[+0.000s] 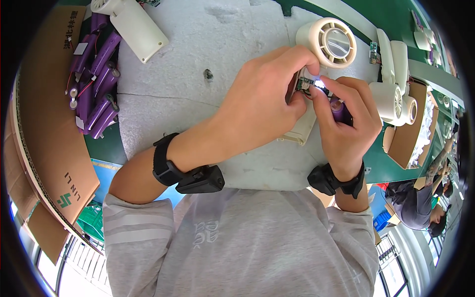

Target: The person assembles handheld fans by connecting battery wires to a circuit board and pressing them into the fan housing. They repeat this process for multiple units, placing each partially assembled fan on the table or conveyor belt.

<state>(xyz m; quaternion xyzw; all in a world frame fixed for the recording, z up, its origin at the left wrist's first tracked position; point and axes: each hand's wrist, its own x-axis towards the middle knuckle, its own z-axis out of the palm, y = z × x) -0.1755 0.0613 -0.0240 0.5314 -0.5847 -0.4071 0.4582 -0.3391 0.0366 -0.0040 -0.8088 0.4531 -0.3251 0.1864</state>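
A cream handheld fan point(303, 39) lies with its round, slotted head beyond my hands and its handle shell point(303, 129) partly hidden under them. My left hand point(267, 94) is closed around the fan's neck, thumb and forefinger beside a small green circuit board point(303, 84). A bright white light glows at the board's right end. Curled around a purple battery cell point(341, 112), my right hand point(354, 106) has its thumb and forefinger tips at the lit end of the board. Thin wires show near the board, but their ends are hidden by my fingers.
A white foam slab point(168, 99) covers the green table before me. Several purple battery cells point(96, 74) are heaped left, beside a large cardboard box point(54, 123). Another cream fan body point(138, 29) lies far left; more fan parts point(388, 99) and an open carton point(410, 133) are right. A person point(413, 205) sits far right.
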